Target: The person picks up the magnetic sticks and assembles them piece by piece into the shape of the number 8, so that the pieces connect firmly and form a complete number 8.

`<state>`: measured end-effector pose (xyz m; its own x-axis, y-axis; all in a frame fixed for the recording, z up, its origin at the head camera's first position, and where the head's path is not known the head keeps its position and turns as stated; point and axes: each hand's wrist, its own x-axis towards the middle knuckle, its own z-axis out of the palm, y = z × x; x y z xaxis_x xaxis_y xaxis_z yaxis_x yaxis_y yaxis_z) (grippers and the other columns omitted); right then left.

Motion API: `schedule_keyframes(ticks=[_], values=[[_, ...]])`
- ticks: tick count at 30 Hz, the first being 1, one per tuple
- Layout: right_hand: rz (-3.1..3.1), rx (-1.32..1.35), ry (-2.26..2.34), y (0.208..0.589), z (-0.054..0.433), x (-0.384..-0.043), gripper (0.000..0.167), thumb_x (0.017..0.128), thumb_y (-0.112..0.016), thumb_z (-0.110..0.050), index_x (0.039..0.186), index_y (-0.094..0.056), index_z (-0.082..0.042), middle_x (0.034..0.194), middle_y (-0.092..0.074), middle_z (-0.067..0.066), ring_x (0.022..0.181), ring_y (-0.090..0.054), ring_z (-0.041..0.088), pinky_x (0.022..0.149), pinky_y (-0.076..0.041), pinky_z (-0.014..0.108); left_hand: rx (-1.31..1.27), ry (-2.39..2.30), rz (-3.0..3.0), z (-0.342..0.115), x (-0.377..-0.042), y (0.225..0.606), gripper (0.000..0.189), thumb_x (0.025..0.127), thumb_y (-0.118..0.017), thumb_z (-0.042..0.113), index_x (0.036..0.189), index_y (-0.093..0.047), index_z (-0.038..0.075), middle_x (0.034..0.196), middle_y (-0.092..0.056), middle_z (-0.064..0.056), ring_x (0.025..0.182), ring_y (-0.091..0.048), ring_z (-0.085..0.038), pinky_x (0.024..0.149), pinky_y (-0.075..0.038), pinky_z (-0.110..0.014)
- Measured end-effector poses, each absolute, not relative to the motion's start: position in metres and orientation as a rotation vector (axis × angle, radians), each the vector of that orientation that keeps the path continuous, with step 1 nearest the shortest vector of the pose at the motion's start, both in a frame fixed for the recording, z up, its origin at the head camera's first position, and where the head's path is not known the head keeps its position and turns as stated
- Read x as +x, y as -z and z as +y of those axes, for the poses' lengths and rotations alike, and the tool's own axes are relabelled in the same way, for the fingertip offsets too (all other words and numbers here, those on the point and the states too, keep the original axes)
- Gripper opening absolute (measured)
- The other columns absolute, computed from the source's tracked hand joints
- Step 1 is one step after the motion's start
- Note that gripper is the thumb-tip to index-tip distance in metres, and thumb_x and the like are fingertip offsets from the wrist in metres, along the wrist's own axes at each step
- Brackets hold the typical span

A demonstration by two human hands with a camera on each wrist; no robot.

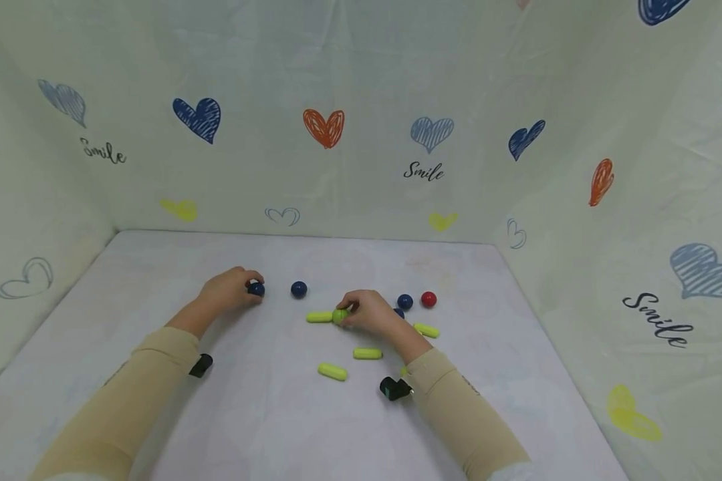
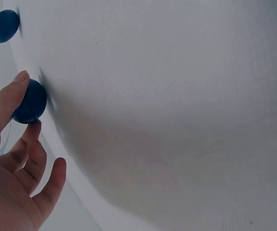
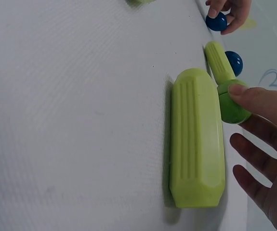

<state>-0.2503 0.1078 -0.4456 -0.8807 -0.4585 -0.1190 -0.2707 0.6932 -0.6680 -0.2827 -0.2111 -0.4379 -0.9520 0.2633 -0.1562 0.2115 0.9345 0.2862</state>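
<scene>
My left hand (image 1: 225, 289) pinches a dark blue ball (image 1: 255, 288) on the left half of the table; the thumb and a fingertip hold it in the left wrist view. A second blue ball (image 1: 299, 289) sits just right of it. Near the middle, my right hand (image 1: 367, 310) pinches a green ball (image 3: 233, 102) between thumb and finger. This ball meets the right end of a yellow-green ribbed rod (image 1: 319, 317); whether they are joined I cannot tell. Closer to the right wrist camera lies another such rod (image 3: 196, 139).
Loose yellow-green rods (image 1: 332, 371) lie in front of my right hand, and one (image 1: 426, 330) beyond the wrist. A blue ball (image 1: 405, 302) and a red ball (image 1: 429, 299) stand to the right, with another blue ball partly hidden. A heart-printed cloth (image 1: 361, 180) walls the table.
</scene>
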Motion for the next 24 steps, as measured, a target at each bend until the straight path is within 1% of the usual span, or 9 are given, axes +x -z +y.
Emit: schedule_keyframes(ticks=[12, 18, 24], values=[[2.631, -0.577, 0.985, 0.448, 0.107, -0.25, 0.025, 0.082, -0.08, -0.012, 0.105, -0.073, -0.015, 0.093, -0.065, -0.008, 0.082, -0.056, 0.012, 0.07, -0.048, 0.026, 0.349, -0.495, 2.845, -0.208, -0.276, 0.43, 0.041, 0.083, -0.078, 0.017, 0.119, -0.064, 0.004, 0.104, -0.064, -0.017, 0.097, -0.059, -0.033, 0.086, -0.047, -0.051], [2.633, -0.582, 0.985, 0.449, 0.108, -0.251, 0.025, 0.081, -0.081, -0.013, 0.105, -0.073, -0.015, 0.094, -0.065, -0.008, 0.082, -0.056, 0.012, 0.07, -0.048, 0.026, 0.362, -0.514, 2.83, -0.202, -0.272, 0.429, 0.041, 0.083, -0.079, 0.02, 0.118, -0.064, 0.006, 0.102, -0.064, -0.015, 0.094, -0.059, -0.032, 0.084, -0.048, -0.049], [2.642, -0.575, 0.995, 0.447, 0.109, -0.252, 0.025, 0.081, -0.081, -0.013, 0.105, -0.073, -0.015, 0.093, -0.064, -0.007, 0.083, -0.055, 0.013, 0.071, -0.048, 0.027, 0.373, -0.545, 2.826, -0.196, -0.27, 0.429, 0.041, 0.082, -0.08, 0.024, 0.117, -0.064, 0.008, 0.104, -0.064, -0.014, 0.094, -0.058, -0.031, 0.083, -0.047, -0.048]])
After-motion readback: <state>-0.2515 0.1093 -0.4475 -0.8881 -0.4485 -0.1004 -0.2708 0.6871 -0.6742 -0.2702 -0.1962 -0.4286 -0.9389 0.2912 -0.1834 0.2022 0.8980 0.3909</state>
